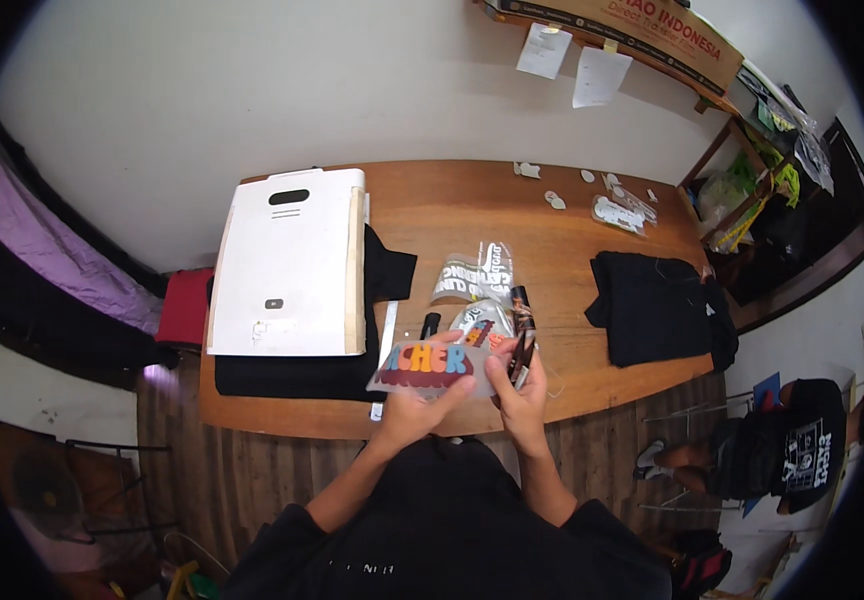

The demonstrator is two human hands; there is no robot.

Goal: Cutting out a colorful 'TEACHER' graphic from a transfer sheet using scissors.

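Beyond our fingers, a long brown cardboard box (642,30) sits on the wall shelf with two white paper notes (572,62) hung below. On the table (552,215) lie clear printed films (472,275), a folded black shirt (657,305) and a white heat press (287,265). Our left hand (414,405) and right hand (519,385) pinch a transfer sheet with colourful letters (430,365); the right fingers also clamp a dark tool (523,330).

Plain pale wall (252,90) behind a wooden table (572,225), wood-plank floor (252,480) below, wooden shelf (752,190) past the table's right edge, papers (572,62) pinned high on the wall, even indoor light.
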